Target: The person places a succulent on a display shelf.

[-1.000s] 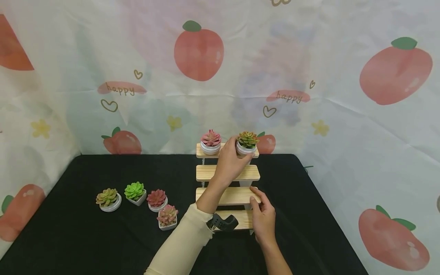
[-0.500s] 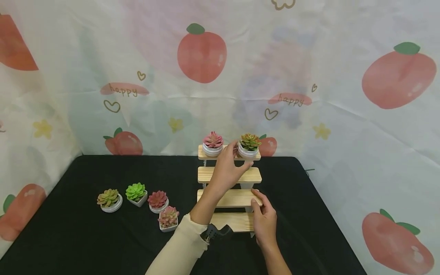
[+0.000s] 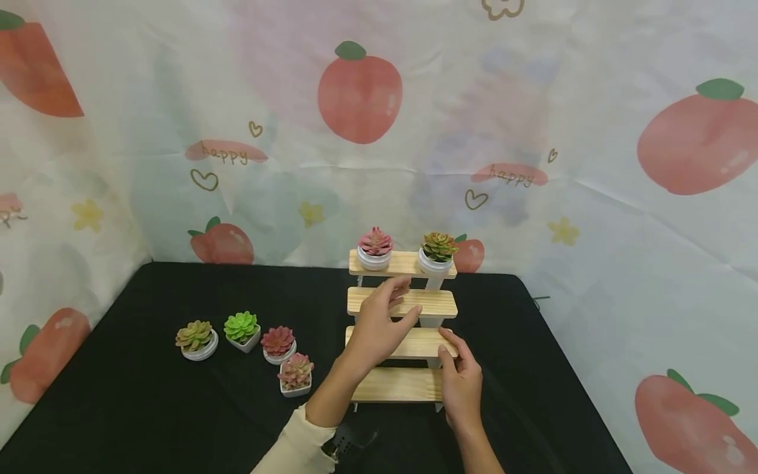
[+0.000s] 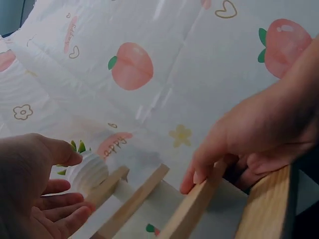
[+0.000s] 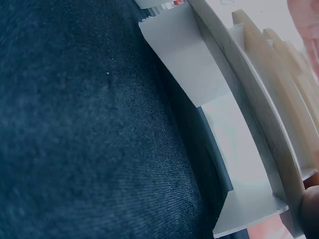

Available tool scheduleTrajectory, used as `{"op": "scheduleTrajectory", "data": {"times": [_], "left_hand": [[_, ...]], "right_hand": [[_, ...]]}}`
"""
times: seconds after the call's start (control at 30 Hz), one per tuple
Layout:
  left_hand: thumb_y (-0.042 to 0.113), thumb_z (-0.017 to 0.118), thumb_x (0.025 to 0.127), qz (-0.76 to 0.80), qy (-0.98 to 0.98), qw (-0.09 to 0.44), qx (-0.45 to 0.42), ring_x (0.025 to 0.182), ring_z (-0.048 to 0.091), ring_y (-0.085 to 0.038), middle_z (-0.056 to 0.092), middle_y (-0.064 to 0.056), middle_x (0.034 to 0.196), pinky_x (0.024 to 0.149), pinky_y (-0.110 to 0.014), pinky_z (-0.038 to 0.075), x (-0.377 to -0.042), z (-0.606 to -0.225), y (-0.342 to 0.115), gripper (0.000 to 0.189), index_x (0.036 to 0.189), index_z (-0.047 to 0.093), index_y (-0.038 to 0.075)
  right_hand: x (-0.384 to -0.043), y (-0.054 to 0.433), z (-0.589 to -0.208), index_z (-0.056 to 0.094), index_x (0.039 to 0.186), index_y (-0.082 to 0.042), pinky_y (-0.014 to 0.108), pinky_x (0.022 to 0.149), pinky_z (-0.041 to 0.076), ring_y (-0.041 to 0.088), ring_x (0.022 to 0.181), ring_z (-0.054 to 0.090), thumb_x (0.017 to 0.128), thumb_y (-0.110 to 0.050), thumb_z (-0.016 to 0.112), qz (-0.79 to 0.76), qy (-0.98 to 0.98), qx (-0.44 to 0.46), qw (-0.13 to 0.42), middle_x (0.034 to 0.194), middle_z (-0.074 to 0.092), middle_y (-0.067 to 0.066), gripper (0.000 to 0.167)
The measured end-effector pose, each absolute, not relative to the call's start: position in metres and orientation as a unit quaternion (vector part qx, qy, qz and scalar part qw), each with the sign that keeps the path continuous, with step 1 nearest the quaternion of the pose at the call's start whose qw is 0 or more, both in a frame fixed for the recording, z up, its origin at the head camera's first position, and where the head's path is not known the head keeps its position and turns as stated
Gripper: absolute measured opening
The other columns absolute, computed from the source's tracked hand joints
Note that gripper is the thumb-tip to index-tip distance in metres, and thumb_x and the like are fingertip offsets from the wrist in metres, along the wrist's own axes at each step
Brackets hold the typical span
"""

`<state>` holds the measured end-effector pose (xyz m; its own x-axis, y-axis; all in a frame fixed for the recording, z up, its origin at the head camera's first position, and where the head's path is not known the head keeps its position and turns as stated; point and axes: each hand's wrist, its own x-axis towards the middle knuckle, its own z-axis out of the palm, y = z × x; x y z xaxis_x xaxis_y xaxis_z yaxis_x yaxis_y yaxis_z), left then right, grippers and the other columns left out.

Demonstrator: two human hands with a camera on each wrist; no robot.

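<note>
A small stepped wooden display stand (image 3: 397,385) has several pale boards on white side supports. On its top board sit a pink succulent in a round white pot (image 3: 375,249) at the left and a green-orange succulent in a round white pot (image 3: 437,253) at the right. My left hand (image 3: 379,326) hovers over the middle boards, holding nothing, its fingers loosely bent and the thumb apart. With the fingers of my right hand (image 3: 462,382) I grip the right end of a lower board; in the left wrist view those fingers (image 4: 199,164) bend over the board's edge.
Left of the stand, on the black cloth (image 3: 148,408), are a yellow-green succulent (image 3: 195,337), a bright green one (image 3: 241,329), a dark red one (image 3: 278,342) and a pink one (image 3: 295,372), all in white pots. A fruit-print curtain (image 3: 284,217) hangs behind.
My left hand has let go of the green-orange succulent's pot and drawn back down and toward me, its fingers now away from it. My right hand keeps its grip on the stand.
</note>
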<state>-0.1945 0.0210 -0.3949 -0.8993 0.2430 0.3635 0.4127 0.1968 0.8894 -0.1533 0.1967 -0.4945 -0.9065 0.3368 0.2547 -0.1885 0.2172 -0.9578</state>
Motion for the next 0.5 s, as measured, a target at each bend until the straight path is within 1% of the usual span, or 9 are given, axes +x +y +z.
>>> {"op": "scheduleTrajectory", "data": {"times": [0.1,0.2,0.37,0.5], "left_hand": [[0.02,0.071,0.1,-0.6,-0.766,0.041,-0.225,0.13,0.058,-0.022,0.059,-0.009,0.141,0.105,-0.032,0.048,-0.184,-0.407,0.013,0.047,0.143,0.057,0.006],[0.02,0.07,0.101,-0.596,-0.768,0.017,-0.231,0.128,0.058,-0.019,0.061,-0.005,0.138,0.105,-0.03,0.047,-0.176,-0.416,0.006,0.042,0.14,0.06,0.007],[0.019,0.069,0.101,-0.589,-0.773,0.013,-0.234,0.126,0.06,-0.019,0.064,-0.007,0.133,0.106,-0.032,0.047,-0.167,-0.418,-0.002,0.039,0.137,0.062,0.006],[0.021,0.069,0.101,-0.576,-0.785,0.02,-0.228,0.124,0.061,-0.02,0.065,-0.008,0.132,0.104,-0.034,0.049,-0.162,-0.421,-0.009,0.037,0.136,0.064,0.008]], "right_hand": [[-0.152,0.197,-0.493,0.067,0.137,-0.009,0.016,0.084,0.046,0.018,0.116,0.056,0.106,-0.005,0.057,0.626,-0.75,-0.047,0.21,0.145,0.058,0.01,0.032],[-0.151,0.197,-0.493,0.066,0.138,-0.008,0.015,0.085,0.046,0.019,0.117,0.056,0.107,-0.006,0.057,0.625,-0.75,-0.045,0.209,0.146,0.057,0.011,0.033],[-0.152,0.198,-0.493,0.065,0.139,-0.007,0.013,0.09,0.043,0.02,0.126,0.052,0.107,-0.004,0.055,0.626,-0.749,-0.042,0.212,0.147,0.055,0.014,0.034],[-0.152,0.197,-0.493,0.065,0.139,-0.007,0.014,0.088,0.044,0.02,0.123,0.053,0.107,-0.005,0.056,0.628,-0.748,-0.042,0.21,0.146,0.056,0.012,0.034]]}}
